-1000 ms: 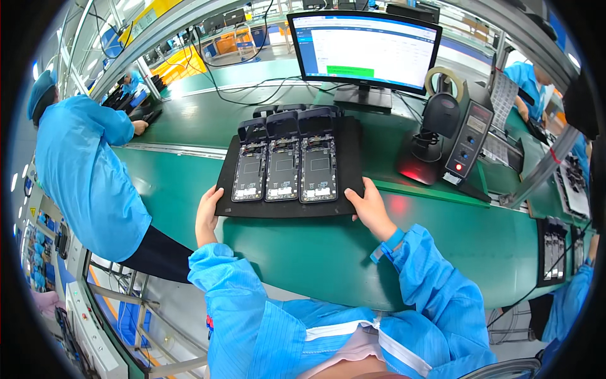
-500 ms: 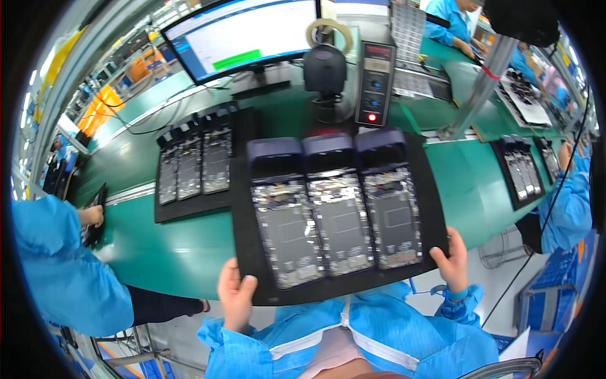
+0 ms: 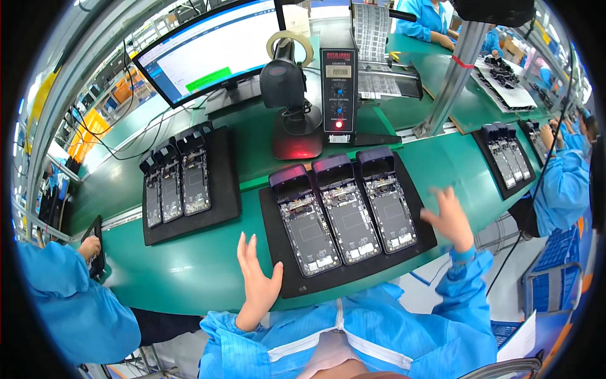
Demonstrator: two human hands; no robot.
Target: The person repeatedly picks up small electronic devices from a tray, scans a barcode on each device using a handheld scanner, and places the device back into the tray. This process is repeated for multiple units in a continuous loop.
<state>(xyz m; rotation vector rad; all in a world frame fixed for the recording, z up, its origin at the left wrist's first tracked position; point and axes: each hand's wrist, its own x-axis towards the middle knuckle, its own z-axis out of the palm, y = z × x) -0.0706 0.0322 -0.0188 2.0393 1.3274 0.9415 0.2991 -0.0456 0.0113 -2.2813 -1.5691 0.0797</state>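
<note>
A black pad (image 3: pixel 278 234) lies on the green bench in front of me. On it, side by side, are three dark handheld devices, a left one (image 3: pixel 309 237), a middle one (image 3: pixel 347 218) and a right one (image 3: pixel 388 205). Their circuit boards are exposed, and each has a raised dark hood at the far end. My left hand (image 3: pixel 260 281) is open beside the pad's near left corner, fingers up and holding nothing. Off the pad's right edge, my right hand (image 3: pixel 449 218) hovers, open with fingers spread and slightly blurred.
Beyond the pad stand a black scanner (image 3: pixel 282 85) on its stand, a control box (image 3: pixel 339 95) with a red light, and a monitor (image 3: pixel 208 50). Another loaded pad (image 3: pixel 224 183) lies at left. A metal post (image 3: pixel 449 88) rises at right. Co-workers sit on both sides.
Both hands held the pad's sides before; now they have let go. The pad has come down onto the bench, and my right hand has risen away from its edge.
</note>
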